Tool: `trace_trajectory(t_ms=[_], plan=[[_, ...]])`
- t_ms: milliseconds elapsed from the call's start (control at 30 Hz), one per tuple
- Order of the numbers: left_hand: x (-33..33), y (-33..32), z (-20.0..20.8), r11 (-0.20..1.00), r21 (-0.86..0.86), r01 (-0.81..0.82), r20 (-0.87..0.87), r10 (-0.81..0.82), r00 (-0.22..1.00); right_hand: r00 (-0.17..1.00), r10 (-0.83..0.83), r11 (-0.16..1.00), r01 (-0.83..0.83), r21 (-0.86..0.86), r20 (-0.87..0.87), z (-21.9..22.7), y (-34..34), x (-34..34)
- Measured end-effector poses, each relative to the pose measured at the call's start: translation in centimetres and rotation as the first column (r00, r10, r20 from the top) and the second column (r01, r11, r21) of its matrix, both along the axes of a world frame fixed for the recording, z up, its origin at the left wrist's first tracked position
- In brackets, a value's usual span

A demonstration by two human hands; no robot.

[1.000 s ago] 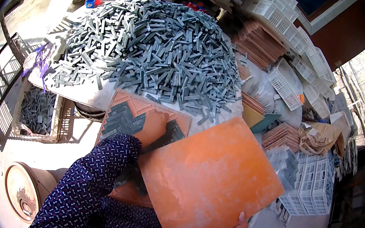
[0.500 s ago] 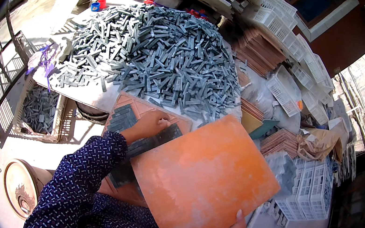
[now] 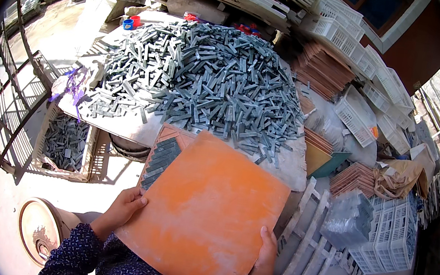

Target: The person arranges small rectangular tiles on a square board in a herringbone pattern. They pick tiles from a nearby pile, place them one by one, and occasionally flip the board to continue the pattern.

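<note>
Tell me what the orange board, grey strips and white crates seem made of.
Board: perhaps plastic or rubber; flat, smooth, with pale, dusty-looking smears.
Strips: likely cut stone or fired clay; matte, straight-edged, unevenly grey.
Crates: probably moulded plastic, judging by their regular openwork walls.

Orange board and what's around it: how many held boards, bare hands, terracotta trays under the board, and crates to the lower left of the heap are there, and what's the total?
Orange board: 1
Left hand and right hand: 2
Terracotta tray, partly hidden: 1
Crate to the lower left of the heap: 1
Total: 5
</note>
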State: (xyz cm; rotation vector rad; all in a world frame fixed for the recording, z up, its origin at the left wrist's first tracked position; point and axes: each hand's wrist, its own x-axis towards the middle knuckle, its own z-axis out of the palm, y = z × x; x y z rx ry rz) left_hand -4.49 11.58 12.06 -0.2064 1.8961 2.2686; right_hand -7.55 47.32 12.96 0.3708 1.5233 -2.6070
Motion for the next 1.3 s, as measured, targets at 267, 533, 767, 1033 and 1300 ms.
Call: trace_trajectory(t_ms=[267, 533, 767, 1033, 1300], plan=[[3.8, -1.7, 0.4, 0.968, 0.113, -0.226, 0.007, 0.227, 0.974, 0.958, 0.200, 0.954, -0.143, 0.262, -0.207, 0.3, -3.3, -0.7], [2.1, 4.6, 10.1, 0.809, 0.208, 0.550, -0.520, -0.384, 0.763, 0.986, 0.169, 0.979, -0.167, 0.119, 0.000, -4.6, 0.8, -2.7], [0.3, 21.0, 12.3, 0.692, -0.327, 0.644, -0.911, -0.412, -0.019, 0.972, 0.220, 0.974, -0.213, -0.084, 0.085, -0.8, -1.6, -1.6], [0.9, 24.5, 10.6, 0.678, -0.354, 0.644, -0.918, -0.383, -0.101, 0.993, 0.122, 0.992, -0.121, -0.032, 0.007, 2.1, -1.6, 0.4], [0.5, 19.0, 10.2, 0.544, 0.039, 0.838, -0.773, -0.516, 0.371, 0.997, 0.065, 0.997, -0.063, 0.043, -0.046, 4.0, -1.8, 1.0]])
